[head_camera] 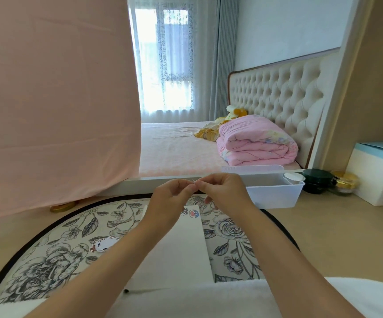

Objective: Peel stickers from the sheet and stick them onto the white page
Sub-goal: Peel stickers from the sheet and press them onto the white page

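**Both hands pinch a small scrap above the white page**

Head view: the left hand and the right hand are raised above the far end of the white page, fingertips meeting. Both have their fingers curled, thumb and forefinger pinched together on a pale sticker scrap. Only a thin edge of it shows above the fingertips, too small to tell what is printed on it.

The page lies lengthwise on a round floral mat with a dark rim. Near the page's far edge two stickers are already stuck, a round red-and-blue sticker and, just beside it on the left, a darker sticker partly hidden by the left wrist. A white chick-shaped sticker lies on the mat left of the page, touching the left forearm's outline.

A white cloth covers the near edge of the mat and page. Beyond the right hand stands a clear plastic bin, then a dark green jar, a gold jar and a white-and-blue box. A pink cloth hangs on the left, and a folded pink quilt lies on the bed behind.
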Demonstrator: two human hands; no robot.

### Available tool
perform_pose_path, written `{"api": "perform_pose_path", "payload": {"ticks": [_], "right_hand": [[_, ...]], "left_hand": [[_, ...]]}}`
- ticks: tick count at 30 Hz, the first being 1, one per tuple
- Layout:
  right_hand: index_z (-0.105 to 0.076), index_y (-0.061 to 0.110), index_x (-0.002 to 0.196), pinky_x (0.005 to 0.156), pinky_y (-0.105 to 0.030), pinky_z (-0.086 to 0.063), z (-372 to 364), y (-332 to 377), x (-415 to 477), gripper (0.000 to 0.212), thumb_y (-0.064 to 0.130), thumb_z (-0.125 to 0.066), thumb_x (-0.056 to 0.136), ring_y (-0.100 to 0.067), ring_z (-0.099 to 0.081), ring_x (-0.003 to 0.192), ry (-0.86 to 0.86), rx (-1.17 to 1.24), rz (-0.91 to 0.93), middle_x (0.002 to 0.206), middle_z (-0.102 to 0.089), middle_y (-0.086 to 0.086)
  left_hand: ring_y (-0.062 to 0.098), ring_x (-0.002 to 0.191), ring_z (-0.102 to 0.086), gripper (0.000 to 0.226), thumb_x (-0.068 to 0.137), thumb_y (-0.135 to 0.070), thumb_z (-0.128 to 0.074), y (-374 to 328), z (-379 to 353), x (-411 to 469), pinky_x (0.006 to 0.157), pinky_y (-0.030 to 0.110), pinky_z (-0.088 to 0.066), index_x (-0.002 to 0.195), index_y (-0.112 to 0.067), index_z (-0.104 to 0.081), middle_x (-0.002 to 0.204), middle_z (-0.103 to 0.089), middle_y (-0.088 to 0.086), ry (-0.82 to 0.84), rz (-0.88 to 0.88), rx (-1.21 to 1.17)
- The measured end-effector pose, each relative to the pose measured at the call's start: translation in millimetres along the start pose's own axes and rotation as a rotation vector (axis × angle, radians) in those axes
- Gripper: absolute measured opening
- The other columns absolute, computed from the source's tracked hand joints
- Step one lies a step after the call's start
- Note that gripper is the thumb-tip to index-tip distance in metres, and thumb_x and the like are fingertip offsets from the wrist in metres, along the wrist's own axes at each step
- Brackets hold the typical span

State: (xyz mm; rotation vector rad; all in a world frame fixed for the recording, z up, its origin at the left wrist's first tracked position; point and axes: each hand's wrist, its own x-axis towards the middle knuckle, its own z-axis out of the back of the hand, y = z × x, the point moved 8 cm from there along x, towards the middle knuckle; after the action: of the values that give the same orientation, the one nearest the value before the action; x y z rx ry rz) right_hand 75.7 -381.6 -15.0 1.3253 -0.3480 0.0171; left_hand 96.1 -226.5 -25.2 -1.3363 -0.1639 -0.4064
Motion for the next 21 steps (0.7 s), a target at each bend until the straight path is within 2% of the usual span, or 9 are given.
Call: {"api": "perform_pose_path", "payload": {"ticks": [4, 8, 10, 12, 14, 16, 19, 21], "right_hand": [[-0.078, 0.017, 0.083, 0.043, -0.021, -0.043, 10.8, -8.1, 5.0, 0.006, 0.019, -0.076, 0.088, -0.014, -0.063, 0.056, 0.022, -0.013, -0.043, 0.079, -0.077, -0.001], [-0.077, 0.013, 0.084, 0.043, -0.024, -0.043, 26.2, -16.6, 9.4, 0.007, 0.019, -0.076, 0.088, -0.013, -0.063, 0.055, 0.014, -0.003, -0.085, 0.084, -0.077, -0.004], [-0.076, 0.014, 0.084, 0.045, -0.021, -0.044, 40.1, -17.8, 13.0, 0.009, 0.021, -0.075, 0.089, -0.012, -0.062, 0.052, -0.053, -0.046, -0.073, 0.081, -0.075, -0.006], [-0.075, 0.019, 0.081, 0.052, -0.021, -0.049, 58.8, -18.6, 18.0, 0.009, 0.025, -0.075, 0.089, -0.012, -0.060, 0.050, -0.165, -0.107, -0.035, 0.077, -0.074, 0.000], [-0.076, 0.024, 0.079, 0.062, -0.028, -0.054, 78.0, -20.6, 22.3, 0.010, 0.031, -0.076, 0.087, -0.013, -0.063, 0.057, -0.297, -0.219, 0.013, 0.075, -0.074, 0.006], [-0.077, 0.028, 0.080, 0.064, -0.028, -0.051, 90.8, -24.0, 23.7, 0.009, 0.034, -0.076, 0.086, -0.013, -0.067, 0.069, -0.390, -0.395, 0.022, 0.076, -0.074, 0.010], [-0.079, 0.029, 0.090, 0.061, -0.023, -0.041, 94.6, -25.5, 24.5, 0.007, 0.032, -0.076, 0.085, -0.011, -0.068, 0.082, -0.421, -0.569, 0.017, 0.085, -0.076, 0.012], [-0.078, 0.028, 0.099, 0.065, -0.024, -0.043, 92.4, -25.3, 26.3, 0.016, 0.033, -0.078, 0.084, -0.011, -0.067, 0.084, -0.401, -0.610, 0.011, 0.088, -0.076, 0.012]], "left_hand": [[0.002, 0.074, -0.068, 0.016, 0.085, -0.036, -0.076, 0.1, -10.7, 9.2, 0.066, 0.023, -0.055, 0.090, -0.021, -0.077, 0.081, -0.076, -0.007, -0.056, 0.002, 0.054], [0.008, 0.070, -0.064, 0.009, 0.089, -0.032, -0.073, 3.2, -22.4, 17.4, 0.064, 0.029, -0.053, 0.083, -0.025, -0.075, 0.075, -0.072, -0.007, -0.048, 0.004, 0.121], [0.009, 0.064, -0.060, 0.010, 0.090, -0.029, -0.071, 5.0, -25.0, 20.7, 0.060, 0.029, -0.049, 0.080, -0.026, -0.072, 0.071, -0.070, -0.003, -0.047, -0.001, 0.153], [0.010, 0.056, -0.053, 0.014, 0.090, -0.030, -0.067, 7.1, -25.8, 23.2, 0.057, 0.030, -0.046, 0.077, -0.025, -0.068, 0.065, -0.065, -0.002, -0.040, -0.003, 0.179], [0.011, 0.053, -0.047, 0.017, 0.090, -0.032, -0.065, 10.0, -25.2, 24.4, 0.056, 0.030, -0.044, 0.075, -0.023, -0.065, 0.059, -0.057, -0.008, -0.029, 0.005, 0.205], [0.012, 0.057, -0.050, 0.018, 0.091, -0.031, -0.064, 14.0, -23.9, 24.1, 0.059, 0.030, -0.044, 0.075, -0.023, -0.064, 0.062, -0.058, -0.009, -0.019, 0.013, 0.229], [0.014, 0.064, -0.056, 0.017, 0.091, -0.028, -0.063, 19.3, -19.9, 22.5, 0.066, 0.036, -0.050, 0.074, -0.023, -0.064, 0.071, -0.068, -0.003, -0.012, 0.021, 0.242], [0.015, 0.065, -0.060, 0.017, 0.092, -0.025, -0.062, 21.5, -16.1, 21.3, 0.070, 0.041, -0.054, 0.075, -0.023, -0.064, 0.074, -0.070, -0.005, -0.012, 0.027, 0.256]]}}
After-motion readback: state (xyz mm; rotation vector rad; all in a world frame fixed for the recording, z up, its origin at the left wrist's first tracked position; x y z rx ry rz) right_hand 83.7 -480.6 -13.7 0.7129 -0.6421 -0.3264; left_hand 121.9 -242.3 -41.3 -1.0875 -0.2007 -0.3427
